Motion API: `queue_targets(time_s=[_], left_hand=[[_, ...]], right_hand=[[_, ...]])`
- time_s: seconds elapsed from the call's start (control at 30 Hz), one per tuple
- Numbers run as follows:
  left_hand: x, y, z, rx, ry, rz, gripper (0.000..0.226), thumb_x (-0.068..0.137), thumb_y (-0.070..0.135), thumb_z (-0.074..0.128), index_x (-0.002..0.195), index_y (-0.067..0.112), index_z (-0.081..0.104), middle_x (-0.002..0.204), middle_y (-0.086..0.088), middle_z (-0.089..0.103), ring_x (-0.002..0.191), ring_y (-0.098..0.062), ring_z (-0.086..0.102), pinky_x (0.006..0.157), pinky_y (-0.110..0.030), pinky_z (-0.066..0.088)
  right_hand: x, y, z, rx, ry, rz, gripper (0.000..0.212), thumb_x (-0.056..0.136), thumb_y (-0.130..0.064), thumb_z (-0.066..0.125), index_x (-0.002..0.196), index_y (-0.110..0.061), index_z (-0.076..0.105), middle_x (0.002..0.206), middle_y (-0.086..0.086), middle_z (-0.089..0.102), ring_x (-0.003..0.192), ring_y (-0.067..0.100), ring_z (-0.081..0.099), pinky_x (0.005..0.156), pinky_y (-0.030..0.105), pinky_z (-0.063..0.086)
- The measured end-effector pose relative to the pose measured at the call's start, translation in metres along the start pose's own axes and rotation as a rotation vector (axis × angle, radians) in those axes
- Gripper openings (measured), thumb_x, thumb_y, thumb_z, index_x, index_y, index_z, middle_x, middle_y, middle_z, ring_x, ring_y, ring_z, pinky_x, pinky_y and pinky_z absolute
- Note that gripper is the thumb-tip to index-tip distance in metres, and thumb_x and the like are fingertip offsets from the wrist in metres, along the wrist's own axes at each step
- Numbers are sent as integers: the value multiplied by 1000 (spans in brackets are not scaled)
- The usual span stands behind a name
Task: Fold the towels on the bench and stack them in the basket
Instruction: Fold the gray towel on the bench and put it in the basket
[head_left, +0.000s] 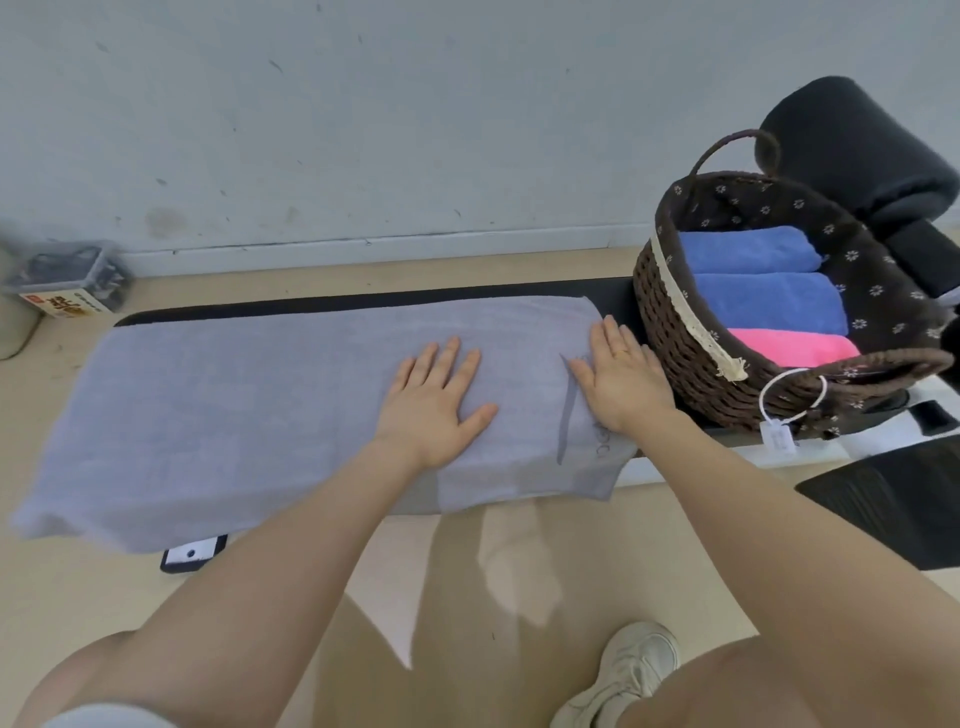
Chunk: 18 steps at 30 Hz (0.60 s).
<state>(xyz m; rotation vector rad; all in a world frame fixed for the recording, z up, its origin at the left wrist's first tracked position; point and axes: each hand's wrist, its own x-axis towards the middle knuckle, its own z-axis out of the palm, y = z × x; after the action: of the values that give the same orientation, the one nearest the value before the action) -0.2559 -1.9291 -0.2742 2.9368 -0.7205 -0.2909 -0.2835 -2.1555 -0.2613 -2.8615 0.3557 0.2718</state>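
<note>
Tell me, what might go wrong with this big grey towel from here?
The grey towel hangs over the bench's front edge, so it could slide to the floor. The basket already holds two blue towels and a pink towel, so room looks tight. Both flat hands, left hand and right hand, may leave creases.

Grey towel (249, 410) is matte terry cloth, kinda fuzzy. Basket (675, 332) is dark woven wicker, rough, with a floral fabric liner (878, 291). Folded towels inside look plush. Bench (615, 299) top is smooth black padding.

Both bare arms reach from the bottom edge toward the frame's centre. The left hand (434, 397) and right hand (621, 376) lie flat, palms down, fingers straight.
</note>
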Motion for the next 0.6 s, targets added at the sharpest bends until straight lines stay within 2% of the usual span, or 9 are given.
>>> queue_targets(time_s=[0.07,0.17,0.27,0.33,0.4,0.43,0.47,0.53,0.6], left_hand=[[-1,2,-1,-4,-6,-7,70,93,60,21,149,28,-8,158,0,-12,146,-20,-9,119,-37,-5],[-4,10,-6,-26,-3,-36,69,95,55,24,150,24,-2,159,-5,-9,146,-23,-5,118,-38,-1],[-17,28,-8,-74,27,-12,62,97,47,29,149,16,14,158,-9,2,144,-27,8,116,-38,8],[-34,40,-3,-116,106,54,57,96,45,31,143,13,30,151,-13,23,137,-29,24,110,-38,20],[-55,47,4,-152,190,119,58,88,46,27,128,9,48,130,-14,45,120,-33,43,98,-39,35],[-64,48,9,-153,209,159,59,82,43,26,120,8,54,119,-15,52,110,-34,49,90,-40,40],[-72,47,13,-142,218,195,56,79,39,28,113,7,59,110,-15,55,101,-36,53,84,-40,43],[-82,41,18,-112,206,234,48,75,30,33,104,6,62,100,-15,59,90,-36,58,76,-40,47],[-88,37,15,-101,156,254,45,74,27,34,102,6,63,100,-16,60,90,-36,59,75,-40,49]], right_hand=[[-21,-3,-1,226,147,-60,51,101,-34,29,143,-5,31,154,13,24,141,27,25,113,36,24],[-61,-2,2,349,456,-62,24,97,-22,39,103,-8,58,108,11,59,97,28,54,78,39,45],[-80,15,16,529,433,248,30,91,-23,42,67,-6,46,69,13,53,70,33,51,62,39,40],[-85,26,28,796,366,453,34,88,-24,43,57,-9,41,64,14,51,65,34,54,65,43,44],[-90,28,38,1048,221,579,25,89,-17,42,68,-7,50,80,20,57,66,28,54,77,42,49],[-94,27,43,1113,120,591,16,88,-12,43,83,-1,55,93,25,57,72,25,52,84,44,48],[-98,22,45,1132,38,577,24,84,-11,47,102,3,53,104,27,55,81,26,51,89,45,46],[-106,14,51,1114,-61,486,48,72,-16,55,118,-2,50,111,16,55,95,26,50,83,38,45],[-108,8,56,1090,-66,395,33,78,-16,59,109,-4,54,103,10,58,95,25,53,72,30,42]])
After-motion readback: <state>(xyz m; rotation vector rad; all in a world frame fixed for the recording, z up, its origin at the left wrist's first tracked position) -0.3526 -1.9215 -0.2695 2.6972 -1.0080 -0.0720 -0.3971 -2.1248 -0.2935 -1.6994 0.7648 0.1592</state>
